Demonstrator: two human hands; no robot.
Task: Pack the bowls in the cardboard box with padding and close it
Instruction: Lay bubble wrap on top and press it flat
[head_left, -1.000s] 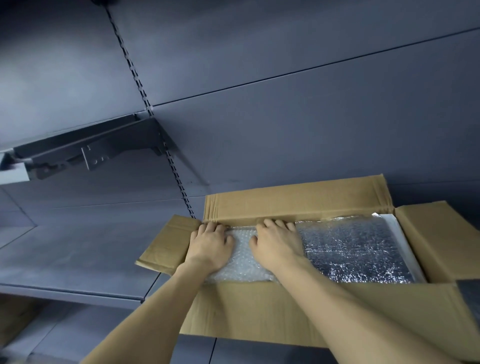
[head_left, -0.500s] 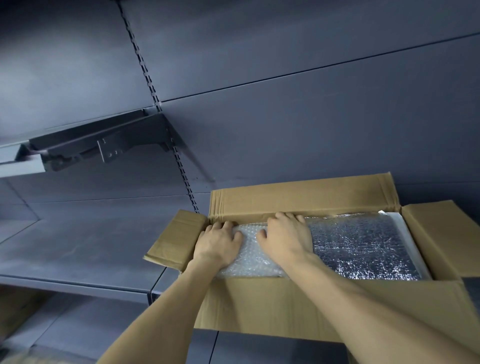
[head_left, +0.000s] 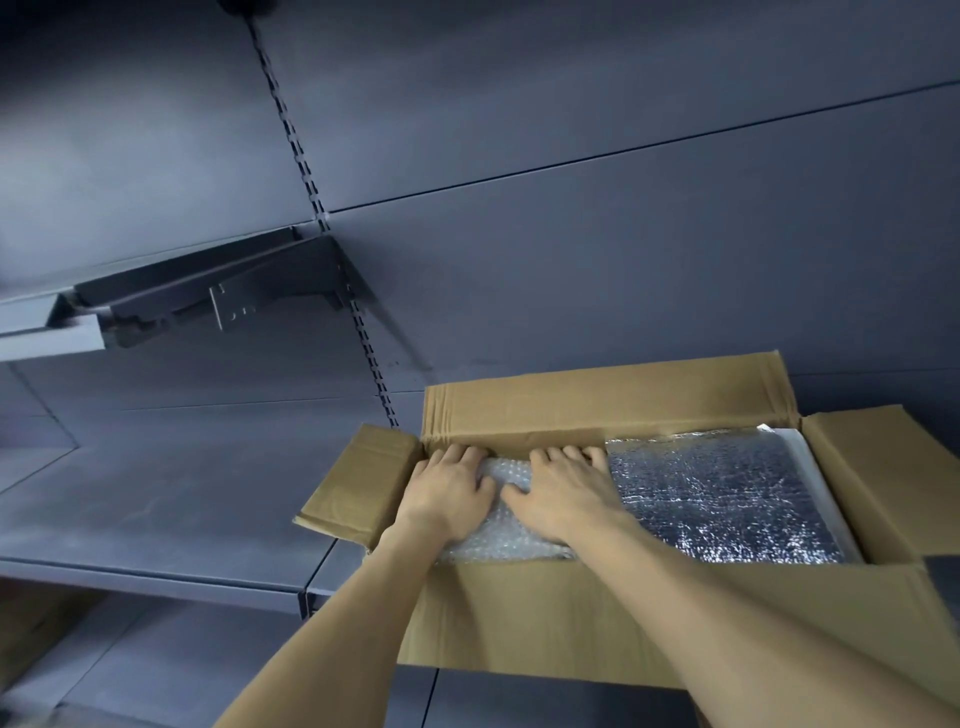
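An open cardboard box (head_left: 545, 618) stands on a dark shelf, its flaps folded outward. Clear bubble wrap (head_left: 498, 540) fills the left part of the box. My left hand (head_left: 447, 488) and my right hand (head_left: 563, 491) lie side by side on the wrap, palms down, fingers reaching to the box's back wall and pressing it. To the right of my hands a silver foil padding sheet (head_left: 722, 499) covers the remaining space inside. No bowls are visible; whatever lies under the padding is hidden.
The dark shelf (head_left: 156, 499) extends to the left of the box. A shelf bracket (head_left: 223, 301) sticks out from the dark back wall at upper left. A slotted upright rail (head_left: 311, 197) runs down the wall behind the box.
Both hands have stayed pressed on the bubble wrap, sliding a little toward the back wall. The camera view has shifted slightly.
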